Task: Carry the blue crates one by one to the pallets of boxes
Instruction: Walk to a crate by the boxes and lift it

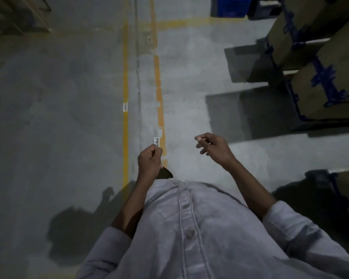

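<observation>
Right of the yellow line (125,121), stacked boxes (320,81) flank the floor

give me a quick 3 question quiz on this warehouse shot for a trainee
1. True or false: the left hand carries a blue crate.
2. The cardboard boxes stand on which side of the person? A left, B right, C behind.
3. What colour are the floor lines?

Key: 1 false, both hands are empty, the right hand too. 2 B. 3 yellow.
</observation>
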{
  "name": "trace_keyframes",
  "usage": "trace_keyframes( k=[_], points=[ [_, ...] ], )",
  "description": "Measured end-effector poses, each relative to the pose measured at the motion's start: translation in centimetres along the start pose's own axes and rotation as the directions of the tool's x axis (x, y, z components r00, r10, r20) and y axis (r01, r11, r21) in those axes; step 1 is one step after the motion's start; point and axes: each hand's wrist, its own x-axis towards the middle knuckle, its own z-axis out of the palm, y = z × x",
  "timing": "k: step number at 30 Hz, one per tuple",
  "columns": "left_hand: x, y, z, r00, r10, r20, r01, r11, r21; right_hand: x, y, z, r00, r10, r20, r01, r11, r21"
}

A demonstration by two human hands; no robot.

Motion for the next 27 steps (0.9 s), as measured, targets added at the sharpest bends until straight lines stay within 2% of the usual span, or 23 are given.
trace_keyframes(
  k=[4,8,13,16,21,27],
  points=[
    [9.9,2.2,1.8,1.000,-0.001,-0.031,0.002,1.000,0.026,8.8,-3.1,-1.0,0.999,0.019,0.051,-0.019,1.000,-0.001],
    [21.9,4.6,3.1,1.000,-0.006,-0.005,0.006,1.000,0.020,19.1,-6.1,-1.8,0.999,0.012,0.029,-0.012,1.000,0.003],
    [38.2,9.8,3.1,0.984,0.013,0.176,-0.026,0.997,0.068,31.5,-12.2,-3.8,0.999,0.021,-0.046,-0.020,1.000,0.023],
    [46.9,14.9,3.2,0.974,0.035,0.223,-0.050,0.997,0.062,37.7,-16.2,-5.4,0.996,0.023,-0.088,-0.020,0.999,0.036],
    [57.5,21.1,4.9,0.960,0.025,0.280,-0.033,0.999,0.023,45.4,-20.4,-8.1,0.986,0.064,-0.154,-0.055,0.996,0.066],
    [69.0,23.3,9.9,0.953,-0.049,0.300,0.060,0.998,-0.026,58.8,-20.7,-11.5,0.968,0.155,-0.196,-0.144,0.987,0.071]
  ],
)
